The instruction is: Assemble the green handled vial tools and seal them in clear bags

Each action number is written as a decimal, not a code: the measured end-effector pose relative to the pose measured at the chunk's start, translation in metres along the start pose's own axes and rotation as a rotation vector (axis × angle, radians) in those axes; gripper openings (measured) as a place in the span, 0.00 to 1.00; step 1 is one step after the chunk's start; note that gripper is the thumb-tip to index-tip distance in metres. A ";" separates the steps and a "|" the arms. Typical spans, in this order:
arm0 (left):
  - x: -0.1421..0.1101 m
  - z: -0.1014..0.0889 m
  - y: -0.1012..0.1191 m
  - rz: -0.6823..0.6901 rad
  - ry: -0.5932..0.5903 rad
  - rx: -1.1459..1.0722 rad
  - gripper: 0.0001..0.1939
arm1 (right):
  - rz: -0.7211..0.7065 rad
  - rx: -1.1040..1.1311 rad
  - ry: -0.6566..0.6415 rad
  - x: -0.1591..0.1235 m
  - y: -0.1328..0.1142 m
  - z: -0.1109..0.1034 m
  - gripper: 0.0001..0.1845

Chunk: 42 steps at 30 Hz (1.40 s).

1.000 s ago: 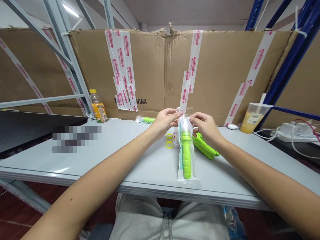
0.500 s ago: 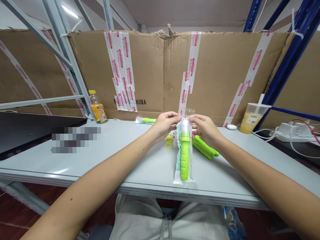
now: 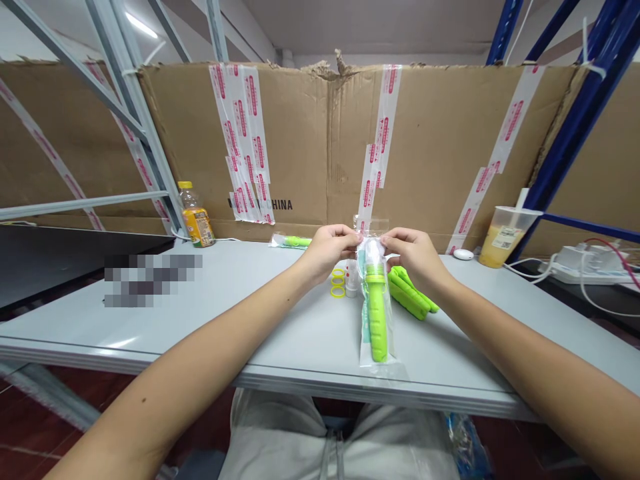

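Note:
Both hands pinch the top end of a clear plastic bag [image 3: 365, 350], one at each upper corner. My left hand [image 3: 325, 250] has thumb and fingers closed on its left side; my right hand [image 3: 413, 252] grips the right side. Inside the bag lies a green ribbed stick [image 3: 379, 320] with a clear, whitish top, beside a teal printed sheet. The bag hangs down toward me over the table. Behind it on the left are several yellow rings [image 3: 338, 291] and a small clear container [image 3: 351, 283], partly hidden. Chunky green pieces [image 3: 413, 297] lie below my right hand.
Another bagged green stick [image 3: 296, 241] lies at the back of the grey table [image 3: 200, 333]. A juice bottle [image 3: 197, 217] stands back left. On the right are a drink cup [image 3: 505, 237], a white oval object [image 3: 463, 254] and a power strip [image 3: 575, 263]. Cardboard [image 3: 305, 147] walls the back.
The bag's lower end has swung slightly to the right, and the green stick now leans a little. Both hands keep their pinch, the right one shifting slightly rightward.

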<state>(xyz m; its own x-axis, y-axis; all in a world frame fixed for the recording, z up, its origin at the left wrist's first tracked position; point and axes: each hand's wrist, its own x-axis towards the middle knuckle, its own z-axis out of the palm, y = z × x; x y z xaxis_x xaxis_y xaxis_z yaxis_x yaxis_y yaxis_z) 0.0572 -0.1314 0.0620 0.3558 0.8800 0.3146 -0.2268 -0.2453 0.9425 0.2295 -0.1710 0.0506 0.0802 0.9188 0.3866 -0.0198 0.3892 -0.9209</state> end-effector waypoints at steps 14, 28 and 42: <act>0.004 -0.001 -0.004 0.032 0.016 0.025 0.08 | 0.085 0.134 0.020 0.003 -0.005 -0.004 0.10; 0.008 -0.005 -0.007 0.146 -0.027 -0.053 0.09 | -0.028 0.224 0.016 0.009 0.004 -0.008 0.05; 0.004 -0.007 -0.004 0.371 -0.222 0.148 0.05 | -0.158 0.231 -0.084 0.005 -0.003 -0.010 0.07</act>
<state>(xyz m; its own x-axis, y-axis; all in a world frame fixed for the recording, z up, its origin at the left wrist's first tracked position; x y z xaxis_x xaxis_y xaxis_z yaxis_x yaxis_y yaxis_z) 0.0530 -0.1236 0.0584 0.4641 0.6175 0.6351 -0.2496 -0.5968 0.7626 0.2399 -0.1684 0.0547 0.0176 0.8438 0.5363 -0.2407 0.5242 -0.8169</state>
